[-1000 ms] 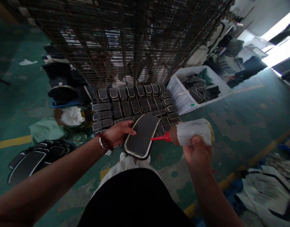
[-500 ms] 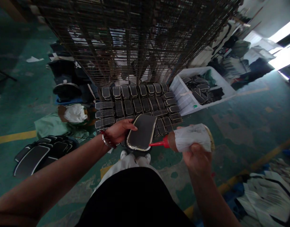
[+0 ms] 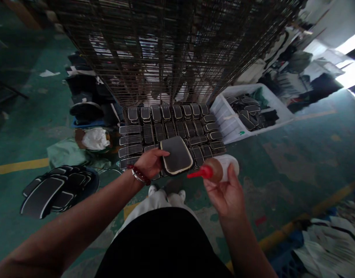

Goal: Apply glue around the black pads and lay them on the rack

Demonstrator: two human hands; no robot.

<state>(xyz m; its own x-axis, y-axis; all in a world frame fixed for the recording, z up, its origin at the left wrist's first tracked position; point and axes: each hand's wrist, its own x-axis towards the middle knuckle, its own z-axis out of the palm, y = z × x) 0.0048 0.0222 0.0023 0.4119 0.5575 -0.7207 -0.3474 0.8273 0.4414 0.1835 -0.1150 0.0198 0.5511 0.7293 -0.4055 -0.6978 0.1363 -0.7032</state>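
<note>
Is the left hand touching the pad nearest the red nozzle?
Touching. The head view shows the left hand at the left edge of the pad, its thumb lying over the dark face.

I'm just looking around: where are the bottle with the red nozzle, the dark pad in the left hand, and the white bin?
Bottle point(image 3: 217, 169): head view, on its brown shoulder.
Dark pad point(image 3: 178, 155): head view, middle of its flat face.
White bin point(image 3: 225, 122): head view, on its outer wall.

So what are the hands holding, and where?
Left hand: the dark pad, by its left edge. Right hand: the red-tipped bottle, by its body.
</note>
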